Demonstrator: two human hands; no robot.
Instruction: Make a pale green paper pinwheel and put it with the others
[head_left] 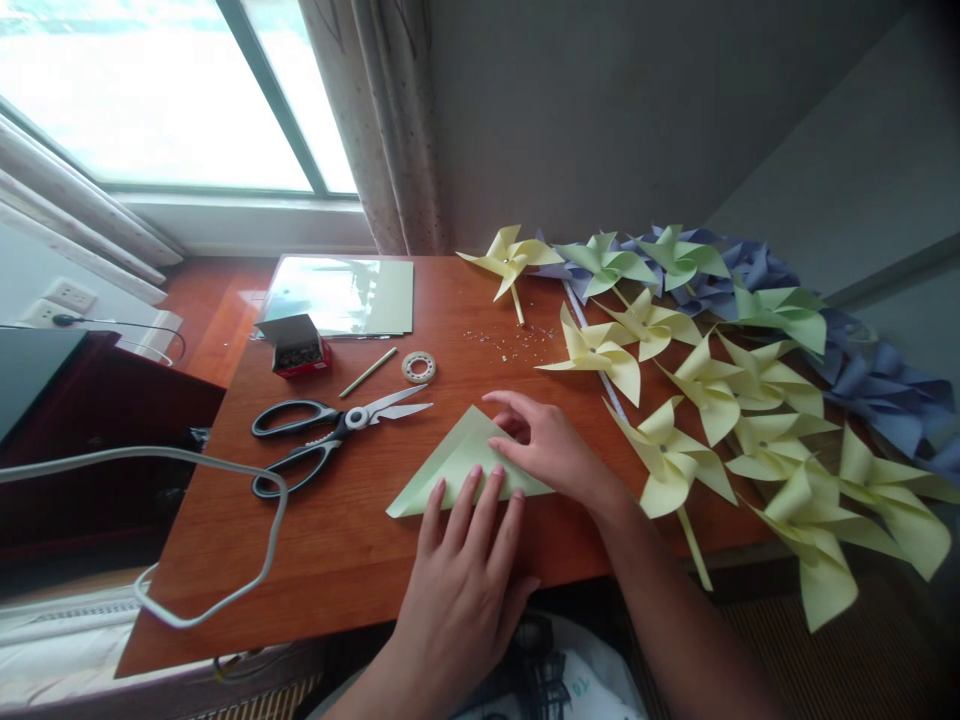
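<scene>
A pale green sheet of paper (pixel 450 460), folded into a triangle, lies on the wooden table in front of me. My left hand (pixel 469 560) rests on its lower edge with the fingers spread and flat. Over the triangle's right side is my right hand (pixel 547 445), its thumb on the paper and its fingers curved above, apart from the thumb. To the left lie scissors (pixel 352 418) with black and grey handles, blades parted. Beyond them are a roll of tape (pixel 418 367) and a thin rolled paper stick (pixel 368 372).
Yellow paper pinwheels (pixel 667 450), green ones (pixel 686 258) and blue-purple ones (pixel 892 395) crowd the right side. An open red box (pixel 304 360) and a plastic-covered paper stack (pixel 394 295) stand at the back left. A white cable (pixel 262 560) crosses the left corner. Small scraps lie mid-table.
</scene>
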